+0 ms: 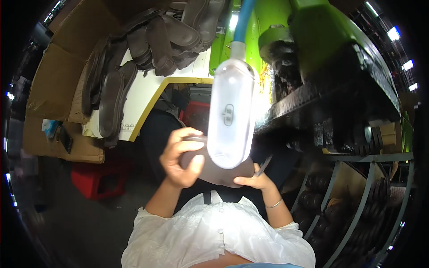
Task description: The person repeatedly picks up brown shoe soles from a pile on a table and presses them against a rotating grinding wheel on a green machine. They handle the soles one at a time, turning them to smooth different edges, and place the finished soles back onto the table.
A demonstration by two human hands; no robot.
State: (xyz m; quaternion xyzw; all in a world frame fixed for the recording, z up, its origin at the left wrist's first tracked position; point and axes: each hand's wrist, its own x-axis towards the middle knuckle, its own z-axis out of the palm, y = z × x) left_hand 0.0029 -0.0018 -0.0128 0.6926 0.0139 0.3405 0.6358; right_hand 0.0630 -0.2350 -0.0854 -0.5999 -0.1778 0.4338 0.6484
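Note:
A brown-grey shoe sole (219,172) lies across both my hands, above my lap. My left hand (181,156) is closed on its left end, thumb on the near side and fingers over the far side. My right hand (257,178) grips the right end, thumb on top. From beside the right fingers sticks a thin dark sliver (266,164); whether it is a blade or a strip of trimming I cannot tell. The lit lamp (231,114) hides the middle of the sole.
Brown soles (163,42) are heaped on the white tabletop (147,91), beside an open cardboard box (58,76). A green machine (326,40) with a dark metal plate stands at right. A red stool (100,181) is at left; a grey rack (357,210) holds dark pieces at lower right.

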